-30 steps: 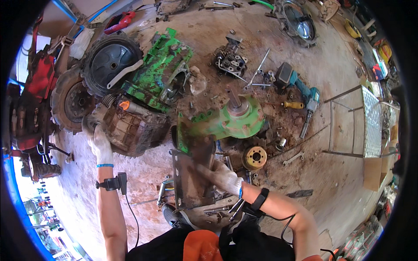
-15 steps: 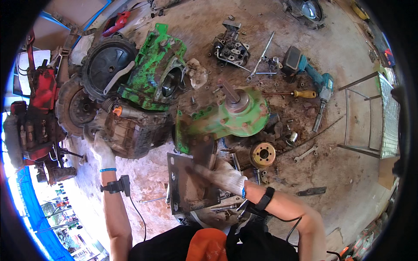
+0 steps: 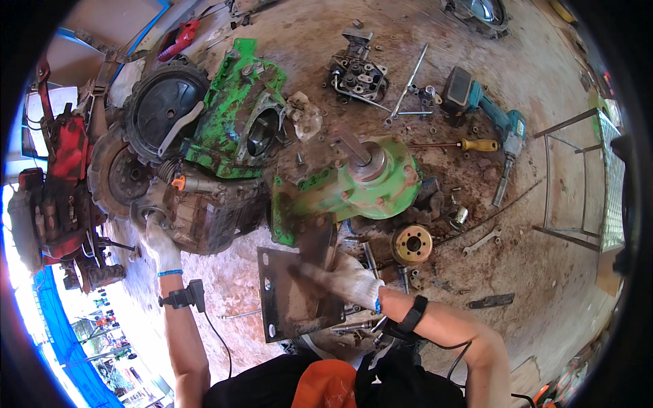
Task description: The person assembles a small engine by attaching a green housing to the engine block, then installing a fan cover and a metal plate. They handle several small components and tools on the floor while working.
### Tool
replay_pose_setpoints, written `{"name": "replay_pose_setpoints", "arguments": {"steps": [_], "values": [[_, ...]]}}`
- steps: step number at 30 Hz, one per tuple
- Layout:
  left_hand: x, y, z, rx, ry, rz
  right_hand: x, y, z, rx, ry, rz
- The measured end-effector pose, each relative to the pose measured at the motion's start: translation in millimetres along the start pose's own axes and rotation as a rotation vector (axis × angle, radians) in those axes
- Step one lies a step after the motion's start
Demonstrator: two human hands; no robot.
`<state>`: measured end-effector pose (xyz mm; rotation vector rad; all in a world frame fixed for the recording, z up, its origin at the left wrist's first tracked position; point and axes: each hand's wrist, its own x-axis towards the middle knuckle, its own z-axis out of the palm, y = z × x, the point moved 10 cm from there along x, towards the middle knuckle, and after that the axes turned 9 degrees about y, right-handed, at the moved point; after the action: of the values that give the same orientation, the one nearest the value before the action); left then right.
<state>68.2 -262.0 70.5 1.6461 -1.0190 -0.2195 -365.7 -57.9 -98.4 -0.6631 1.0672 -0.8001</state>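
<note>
Bright daylight, sharp, fisheye-warped edges
</note>
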Motion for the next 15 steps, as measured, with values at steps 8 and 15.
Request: {"name": "replay_pose_setpoints", "arguments": {"steps": [8, 15], "values": [[-15, 19, 6, -0.053, 0.029, -0.093, 5, -6, -3, 0.050, 0.065, -0.015], [-5, 15, -2, -0.063, 0.022, -0.013, 5, 7, 5, 0.045, -0.125, 0.190]]}}
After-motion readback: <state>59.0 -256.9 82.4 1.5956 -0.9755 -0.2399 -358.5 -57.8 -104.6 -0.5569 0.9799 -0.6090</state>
